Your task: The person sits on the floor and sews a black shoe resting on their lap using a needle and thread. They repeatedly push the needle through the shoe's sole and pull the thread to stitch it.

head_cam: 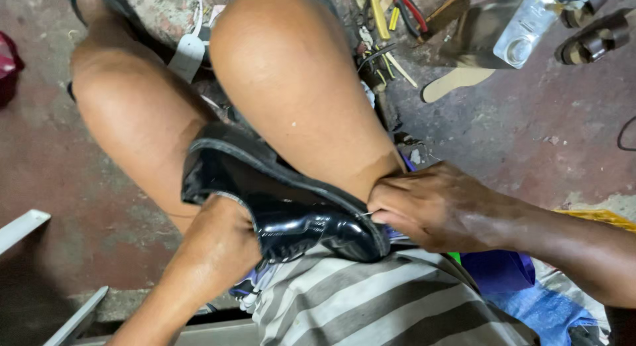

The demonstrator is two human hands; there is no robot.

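**Black shoe held on lap, right hand at its toe edge**

Right hand point(437, 210) comes in from the right, fingers bunched together and pinching something thin and pale at the sole edge of a glossy black shoe point(285, 200); what exactly is pinched is too small to tell. Knuckles press against the inner side of the right knee. Left hand is out of sight: the left forearm point(199, 273) runs up into the shoe's opening, hand inside, so its grip cannot be told.

Shoe lies between the bare knees, on the lap, toe toward the right hand, heel toward the left thigh, sole edge turned up and away from the camera. It rests just above striped grey-and-white shorts point(371, 299).

Surface: worn reddish concrete floor point(543, 134), stained and patchy. Near the floor's top edge, beyond the right knee, a clutter of tools: red-handled pliers point(414, 11), a yellow-handled tool point(379, 18). Further right a clear plastic bottle point(527, 28) on a metal sheet, a pale insole-shaped cutout point(457, 81) below it. Top right corner, dark sandals point(596, 38). Blue-purple cloth point(503, 270) under the right forearm, bottom right. White bars point(26, 223) at the left edge, low down.
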